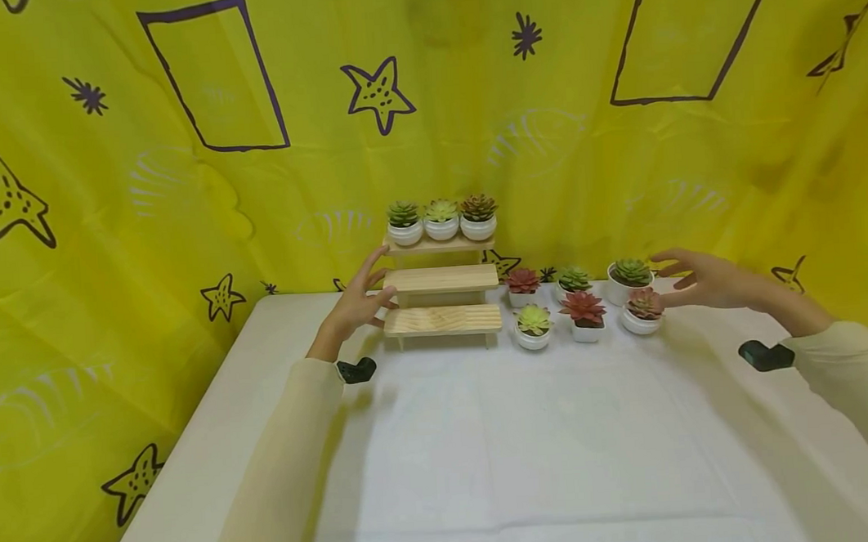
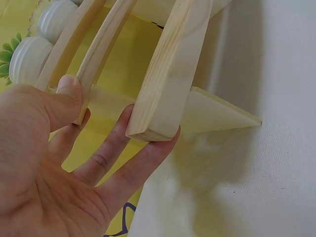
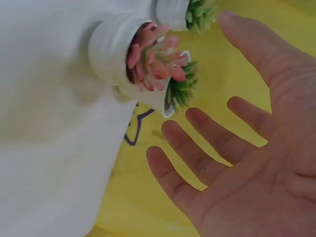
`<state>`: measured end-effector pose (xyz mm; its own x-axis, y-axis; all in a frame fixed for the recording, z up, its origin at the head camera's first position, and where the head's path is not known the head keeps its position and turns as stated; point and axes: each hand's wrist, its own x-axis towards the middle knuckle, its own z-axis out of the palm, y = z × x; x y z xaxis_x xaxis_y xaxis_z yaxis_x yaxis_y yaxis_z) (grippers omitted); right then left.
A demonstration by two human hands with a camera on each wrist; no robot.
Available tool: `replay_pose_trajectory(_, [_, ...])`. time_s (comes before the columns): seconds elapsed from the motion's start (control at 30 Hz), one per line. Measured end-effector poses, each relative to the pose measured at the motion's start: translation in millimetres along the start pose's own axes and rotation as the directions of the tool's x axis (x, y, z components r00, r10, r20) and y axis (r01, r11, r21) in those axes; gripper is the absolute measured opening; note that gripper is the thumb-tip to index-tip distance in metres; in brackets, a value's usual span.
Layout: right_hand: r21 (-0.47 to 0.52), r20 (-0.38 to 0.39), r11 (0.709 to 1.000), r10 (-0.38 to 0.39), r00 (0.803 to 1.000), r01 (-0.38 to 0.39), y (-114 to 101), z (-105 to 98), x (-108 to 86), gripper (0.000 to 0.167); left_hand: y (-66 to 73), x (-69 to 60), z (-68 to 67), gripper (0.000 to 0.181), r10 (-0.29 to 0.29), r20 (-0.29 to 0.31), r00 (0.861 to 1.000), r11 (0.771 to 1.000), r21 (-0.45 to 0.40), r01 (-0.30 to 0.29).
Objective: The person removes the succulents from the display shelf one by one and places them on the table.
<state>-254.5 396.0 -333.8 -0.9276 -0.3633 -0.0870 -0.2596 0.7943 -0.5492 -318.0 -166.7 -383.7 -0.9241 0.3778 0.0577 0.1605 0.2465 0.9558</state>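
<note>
A three-tier wooden stand (image 1: 442,279) stands at the back of the white table. My left hand (image 1: 357,308) holds its left end; in the left wrist view the thumb lies on the middle board (image 2: 106,42) and fingertips touch the lowest board (image 2: 163,89). Three potted succulents (image 1: 441,220) sit on the top tier. To the right of the stand, my right hand (image 1: 718,281) is spread with nothing in it. Close to its fingers are a pink succulent in a white pot (image 3: 111,49) and a green succulent (image 1: 631,273) behind it.
Between the stand and these two pots stand a dark red succulent (image 1: 523,281), a small green one (image 1: 574,280), a yellow-green one (image 1: 533,321) and a red one (image 1: 583,308). A yellow patterned curtain (image 1: 443,156) hangs behind the white table (image 1: 487,448).
</note>
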Motion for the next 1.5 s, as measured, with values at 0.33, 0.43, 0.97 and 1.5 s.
replay_pose_trajectory(0.33, [-0.031,-0.084,0.999,-0.038,0.996,0.035,-17.7,-2.3,7.5,0.077,-1.7,0.2,-1.4,0.078,-0.028,-0.005,1.000,1.000,0.001,0.028])
replay_pose_trajectory(0.43, [-0.033,-0.125,0.999,-0.033,0.992,0.029,-25.3,-0.7,12.9,0.078,-5.3,0.3,-2.6,0.077,-0.016,-0.012,1.000,1.000,0.016,0.016])
replay_pose_trajectory(0.97, [0.119,-0.272,0.985,-0.089,0.958,0.126,-77.2,13.1,59.1,0.078,3.0,-4.0,-1.5,0.077,-0.009,-0.001,1.000,1.000,-0.008,0.009])
replay_pose_trajectory(1.5, [0.248,-0.273,0.954,-0.099,0.957,0.170,-116.1,35.1,101.9,0.080,-4.1,1.0,-0.5,0.077,-0.006,-0.014,1.000,1.000,0.013,0.006])
